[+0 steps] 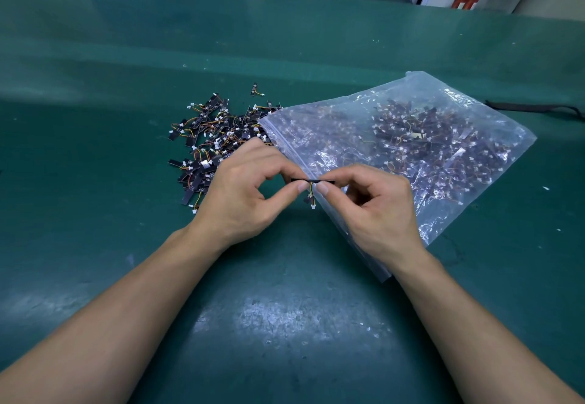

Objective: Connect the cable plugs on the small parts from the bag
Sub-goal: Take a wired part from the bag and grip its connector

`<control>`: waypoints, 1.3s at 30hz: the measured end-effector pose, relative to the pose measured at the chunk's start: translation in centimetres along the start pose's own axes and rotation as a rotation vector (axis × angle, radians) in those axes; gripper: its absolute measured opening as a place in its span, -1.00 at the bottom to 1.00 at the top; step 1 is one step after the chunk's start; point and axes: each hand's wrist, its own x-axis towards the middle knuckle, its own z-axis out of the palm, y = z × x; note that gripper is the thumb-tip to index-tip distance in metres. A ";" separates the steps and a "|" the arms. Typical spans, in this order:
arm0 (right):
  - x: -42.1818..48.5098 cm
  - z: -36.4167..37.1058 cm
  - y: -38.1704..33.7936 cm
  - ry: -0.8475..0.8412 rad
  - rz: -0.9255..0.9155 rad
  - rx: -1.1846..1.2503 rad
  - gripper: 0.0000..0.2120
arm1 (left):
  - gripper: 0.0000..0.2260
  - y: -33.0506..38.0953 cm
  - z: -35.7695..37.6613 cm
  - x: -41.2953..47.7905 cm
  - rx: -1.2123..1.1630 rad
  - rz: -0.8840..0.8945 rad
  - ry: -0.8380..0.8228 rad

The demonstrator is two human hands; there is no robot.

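Left hand (pixel 243 188) and right hand (pixel 376 204) each pinch one end of a small black strip board (pixel 311 180), held just above the worktop (pixel 285 308). Its white plug (pixel 312 207) dangles at 6 o'clock, looks unmated. Loose pile of boards (pixel 215 140) at 10 o'clock, probably done. Zip bag (pixel 411 137) at 2 o'clock looks mostly full, so plenty left.
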 end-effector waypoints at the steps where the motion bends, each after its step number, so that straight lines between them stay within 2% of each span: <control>1: 0.0 0.0 0.0 0.005 -0.008 -0.012 -0.99 | -0.96 0.0 0.0 0.0 -0.006 0.003 0.000; 6: 0.0 0.0 0.0 0.015 -0.015 -0.008 -0.97 | -0.96 0.0 0.0 0.0 -0.013 0.011 0.008; 10: -0.1 -0.1 0.1 -0.022 0.006 0.040 -0.86 | -0.96 -0.2 0.0 0.0 0.002 0.004 0.022; 17: 0.1 0.0 0.4 -0.012 -0.029 0.024 -0.97 | -0.96 0.1 -0.1 0.1 -0.006 0.020 0.014; 24: 0.1 -0.1 0.3 -0.036 -0.051 0.034 -0.98 | -0.95 0.1 -0.1 0.0 -0.018 0.005 0.000; 28: -0.1 0.0 -0.1 -0.010 -0.009 0.031 -0.88 | -0.94 -0.1 -0.1 0.1 -0.011 0.024 0.008; 32: 0.0 0.0 0.0 -0.039 -0.019 -0.007 -0.98 | -0.95 -0.1 -0.1 0.1 -0.007 0.018 -0.002; 39: 0.0 -0.1 -0.1 -0.044 -0.021 0.002 -0.97 | -0.95 0.2 -0.3 -0.1 -0.020 -0.030 -0.042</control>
